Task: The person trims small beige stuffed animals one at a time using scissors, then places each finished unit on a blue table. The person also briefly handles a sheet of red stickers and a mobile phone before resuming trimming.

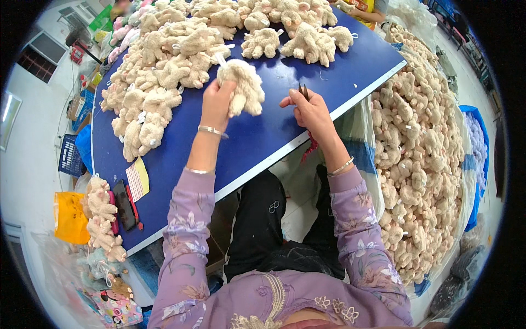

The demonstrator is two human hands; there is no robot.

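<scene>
Blue table (263, 137) carries a big heap of beige plush toys (159, 71) across its far-left side, with a bigger loose pile (422, 153) in a bag off its right edge. Left hand (217, 104) is clamped round one plush toy (244, 88), held up just above the table centre. Right hand (312, 112), just beside it, pinches small dark snips (303, 91), blades pointing up; phone (124, 205) lies at the table's near-left corner.

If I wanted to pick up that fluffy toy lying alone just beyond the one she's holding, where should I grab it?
Probably around the plump middle of the lone plush toy, coming from above: it lies flat on the blue table, limbs spread, with clear space around it.
</scene>
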